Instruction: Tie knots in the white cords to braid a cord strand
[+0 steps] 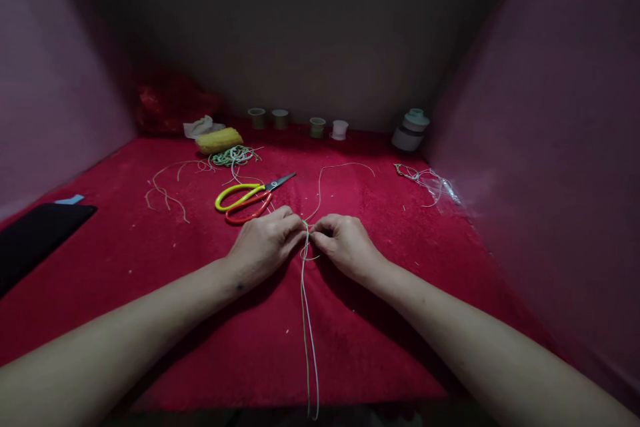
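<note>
Both hands meet at the middle of the red cloth, working on thin green and white cord (303, 287). My left hand (273, 237) has its thumb and fingers pinched on the cord from the left. From the right, my right hand (345, 240) pinches it a short way off. Two long strands run down from between the fingertips past the table's front edge, and one thin end curves up and away to the right. A small loop hangs just below the fingers. Scissors (246, 200) with one yellow and one red handle lie just beyond my left hand, their blades pointing right.
Along the back stand several small spools (317, 127) and a white bottle (411, 129). A yellow roll (219, 141) and a heap of knotted cord (235, 156) lie at the back left. A black flat object (40, 240) is at left, a clear plastic bag (445, 192) at right.
</note>
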A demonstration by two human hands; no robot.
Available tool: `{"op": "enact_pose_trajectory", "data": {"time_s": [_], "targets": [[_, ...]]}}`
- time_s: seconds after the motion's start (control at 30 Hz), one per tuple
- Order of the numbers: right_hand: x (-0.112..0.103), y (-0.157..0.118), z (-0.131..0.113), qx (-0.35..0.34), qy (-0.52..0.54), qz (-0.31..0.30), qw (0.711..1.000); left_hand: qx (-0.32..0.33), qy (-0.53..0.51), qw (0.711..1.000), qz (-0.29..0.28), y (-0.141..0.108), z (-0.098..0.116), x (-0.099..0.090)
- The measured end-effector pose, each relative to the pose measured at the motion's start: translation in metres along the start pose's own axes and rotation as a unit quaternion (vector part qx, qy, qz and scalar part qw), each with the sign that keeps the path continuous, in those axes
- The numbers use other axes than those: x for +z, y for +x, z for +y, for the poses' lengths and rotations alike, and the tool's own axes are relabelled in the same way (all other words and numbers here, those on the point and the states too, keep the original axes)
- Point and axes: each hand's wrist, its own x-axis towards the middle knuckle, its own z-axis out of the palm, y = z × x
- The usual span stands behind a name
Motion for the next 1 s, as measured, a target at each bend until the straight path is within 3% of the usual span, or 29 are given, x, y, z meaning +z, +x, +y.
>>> {"op": "enact_pose_trajectory", "data": {"time_s": [0.07, 0.13, 0.2, 0.27, 0.33, 0.43, 0.5, 0.67, 0.73, 0.9, 1.0], "targets": [[-0.001, 0.0, 0.001, 0.006, 0.025, 0.003, 1.0, -0.015, -0.002, 0.999, 0.035, 0.0, 0.003, -0.008], [-0.001, 0.001, 0.003, 0.014, 0.066, 0.006, 0.998, -0.078, -0.055, 0.995, 0.038, 0.0, 0.008, -0.018], [-0.001, 0.001, 0.005, 0.028, 0.108, 0.008, 0.994, -0.189, -0.19, 0.961, -0.067, -0.002, 0.014, -0.027], [-0.001, 0.002, 0.007, 0.044, 0.136, 0.011, 0.99, -0.276, -0.355, 0.862, -0.232, -0.005, 0.019, -0.032], [-0.001, 0.002, 0.008, 0.048, 0.155, 0.014, 0.987, -0.306, -0.489, 0.746, -0.331, -0.009, 0.023, -0.03], [-0.002, 0.003, 0.007, 0.045, 0.169, 0.022, 0.984, -0.315, -0.62, 0.632, -0.344, -0.014, 0.026, -0.019], [-0.004, 0.004, 0.006, 0.044, 0.164, 0.045, 0.984, -0.332, -0.661, 0.592, -0.321, -0.016, 0.028, -0.01], [-0.015, 0.014, 0.006, 0.08, 0.227, 0.082, 0.967, -0.352, -0.684, 0.567, -0.294, -0.018, 0.032, -0.003], [-0.022, 0.02, 0.009, 0.119, 0.32, 0.082, 0.936, -0.355, -0.684, 0.564, -0.297, -0.018, 0.033, -0.004], [-0.042, 0.04, 0.028, 0.208, 0.523, 0.133, 0.816, -0.347, -0.686, 0.56, -0.31, -0.019, 0.033, -0.004], [-0.053, 0.05, 0.042, 0.226, 0.535, 0.147, 0.8, -0.35, -0.687, 0.556, -0.311, -0.02, 0.032, -0.004]]}}
